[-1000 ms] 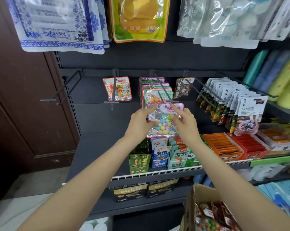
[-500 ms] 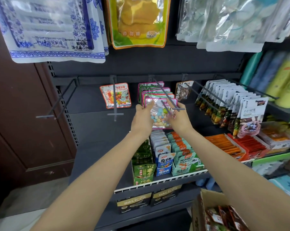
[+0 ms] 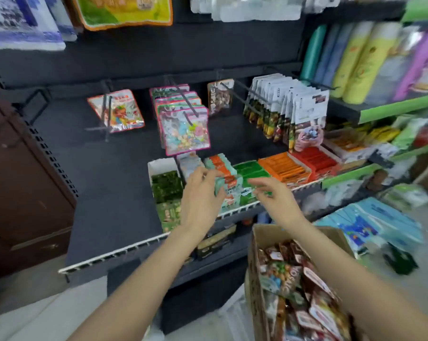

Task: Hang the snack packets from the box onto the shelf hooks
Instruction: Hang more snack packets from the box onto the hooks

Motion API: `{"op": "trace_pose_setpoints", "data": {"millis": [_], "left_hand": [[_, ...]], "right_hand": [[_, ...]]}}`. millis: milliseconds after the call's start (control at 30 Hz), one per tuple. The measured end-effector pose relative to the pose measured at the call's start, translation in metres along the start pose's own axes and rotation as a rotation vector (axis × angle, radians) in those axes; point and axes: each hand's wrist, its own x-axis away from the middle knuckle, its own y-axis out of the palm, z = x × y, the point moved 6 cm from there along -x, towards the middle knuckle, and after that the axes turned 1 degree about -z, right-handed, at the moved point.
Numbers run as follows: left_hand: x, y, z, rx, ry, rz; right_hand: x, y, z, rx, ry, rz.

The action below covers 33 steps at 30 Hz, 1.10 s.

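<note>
Head view of a dark retail shelf unit [image 3: 114,183] with wire hooks along its back rail. Both hands are empty and held in the air before the shelf edge. The left hand [image 3: 200,198] has its fingers loosely spread and slightly curled; the right hand [image 3: 274,195] has its fingers extended and parted, gripping nothing. Neither hand touches a packet.

The candy packet [image 3: 184,130], pink-bordered with pastel sweets showing through a clear window, hangs at the front of a stack of like packets on the middle hook [image 3: 183,99], above and behind the hands. To its left a single orange-printed packet [image 3: 117,110] hangs on a neighbouring hook; further left an empty double-wire hook [image 3: 35,104] projects from the rail. To the right hang a small brown packet [image 3: 220,96] and a dense row of white-topped packets [image 3: 291,107].

Directly beneath the hands, open display cartons [image 3: 222,178] of green, teal, orange and red sachets fill the shelf front, lying between the hands and the hooks. The cardboard box [image 3: 257,244] stands at lower right, beside the right forearm, filled with mixed red and brown snack packets [image 3: 296,286]. Tall rolled goods [image 3: 355,60] in green, blue and yellow stand on the adjoining green-edged shelf. The picture is motion-blurred, so print is illegible.
</note>
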Motion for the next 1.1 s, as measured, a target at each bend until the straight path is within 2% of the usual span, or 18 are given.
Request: {"op": "trace_pose_setpoints", "data": {"millis": [133,267,367,467,533,633,700,833,933,1033,1100], "left_hand": [[0.051,0.081,0.048,0.05,-0.043,-0.235],[0.112,0.165,0.084,0.037,-0.123,-0.5],[0.149,0.215,0.098,0.01,-0.132,-0.668],[0.178,0.246,0.097,-0.053,-0.157,-0.866],[0.189,0.258,0.094,-0.118,-0.168,-0.932],[0.19,0.262,0.095,-0.185,-0.172,-0.883],[0.19,0.262,0.097,-0.218,-0.179,-0.843],[0.191,0.262,0.101,-0.238,-0.325,-0.713],[0.188,0.262,0.104,-0.086,-0.462,-0.646],[0.179,0.247,0.114,0.202,-0.538,-0.584],[0.168,0.225,0.122,0.267,-0.548,-0.486]], "right_hand": [[0.068,-0.015,0.084,0.076,0.151,-0.124],[0.123,-0.021,0.163,0.211,0.222,-0.292],[0.156,-0.03,0.199,0.283,0.244,-0.334],[0.177,-0.031,0.226,0.361,0.284,-0.482],[0.189,-0.029,0.241,0.436,0.316,-0.572],[0.201,-0.031,0.252,0.52,0.357,-0.652],[0.206,-0.036,0.253,0.583,0.313,-0.671],[0.21,-0.047,0.25,0.66,0.239,-0.648],[0.208,-0.054,0.251,0.648,0.29,-0.626],[0.195,-0.074,0.239,0.565,0.329,-0.508],[0.185,-0.092,0.225,0.502,0.321,-0.427]]}}
